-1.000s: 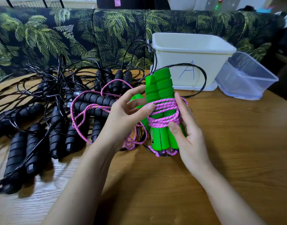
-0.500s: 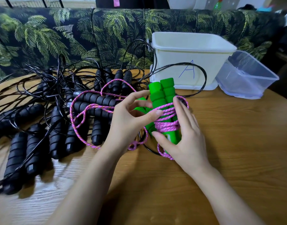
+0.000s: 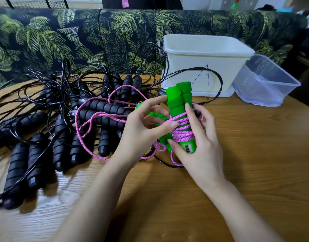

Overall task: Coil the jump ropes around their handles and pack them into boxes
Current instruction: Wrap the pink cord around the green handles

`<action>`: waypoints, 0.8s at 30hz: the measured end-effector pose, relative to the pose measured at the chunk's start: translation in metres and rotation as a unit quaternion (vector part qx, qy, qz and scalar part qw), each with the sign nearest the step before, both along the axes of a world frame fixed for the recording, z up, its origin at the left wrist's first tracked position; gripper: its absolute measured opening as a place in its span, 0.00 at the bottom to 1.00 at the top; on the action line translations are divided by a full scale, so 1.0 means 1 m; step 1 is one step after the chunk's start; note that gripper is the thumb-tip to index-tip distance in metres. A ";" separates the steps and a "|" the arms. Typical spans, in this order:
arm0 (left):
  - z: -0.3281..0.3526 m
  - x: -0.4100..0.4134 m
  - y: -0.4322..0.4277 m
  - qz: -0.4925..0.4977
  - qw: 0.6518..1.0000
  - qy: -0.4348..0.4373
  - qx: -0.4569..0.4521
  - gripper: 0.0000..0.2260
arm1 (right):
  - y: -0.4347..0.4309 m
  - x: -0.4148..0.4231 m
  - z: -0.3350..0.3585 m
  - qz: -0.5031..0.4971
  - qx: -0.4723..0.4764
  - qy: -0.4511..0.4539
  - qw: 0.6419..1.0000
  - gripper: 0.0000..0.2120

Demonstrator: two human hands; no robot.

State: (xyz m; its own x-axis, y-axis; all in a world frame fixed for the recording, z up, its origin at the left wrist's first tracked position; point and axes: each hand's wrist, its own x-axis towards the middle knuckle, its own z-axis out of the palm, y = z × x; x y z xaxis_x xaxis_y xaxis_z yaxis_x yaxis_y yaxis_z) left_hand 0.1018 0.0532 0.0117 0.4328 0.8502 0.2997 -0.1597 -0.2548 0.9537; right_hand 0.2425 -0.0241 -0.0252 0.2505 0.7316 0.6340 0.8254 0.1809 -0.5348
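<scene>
On the worktop (image 3: 255, 163), a heap of jump ropes (image 3: 63, 133) lies left, the rope-wound handles (image 3: 180, 102) stand centre between the left hand (image 3: 143, 128) and right hand (image 3: 199, 142), with a box (image 3: 202, 55) behind them, a tub (image 3: 265, 81) at its right and a sofa (image 3: 80, 37) beyond.

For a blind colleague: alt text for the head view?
The right hand grips green handles while the left hand holds the pink rope wound round them, above a wooden table. Tangled black jump ropes lie to the left; a white box marked A stands behind.

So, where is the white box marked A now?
The white box stands at the table's far edge, right of centre in the head view, with the tilted clear tub on its right and the green handles in front.
</scene>
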 end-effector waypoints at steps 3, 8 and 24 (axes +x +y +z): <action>-0.001 -0.001 0.001 -0.010 1.000 -0.014 -0.012 0.21 | 0.001 -0.001 0.000 0.050 0.032 0.061 0.996 0.34; 0.000 -0.004 0.003 -0.027 0.997 -0.036 -0.057 0.18 | 0.002 -0.004 0.002 0.086 0.057 0.097 0.990 0.32; -0.005 -0.005 0.008 0.001 0.995 -0.014 -0.094 0.25 | 0.002 -0.001 0.001 0.113 0.036 0.118 0.986 0.24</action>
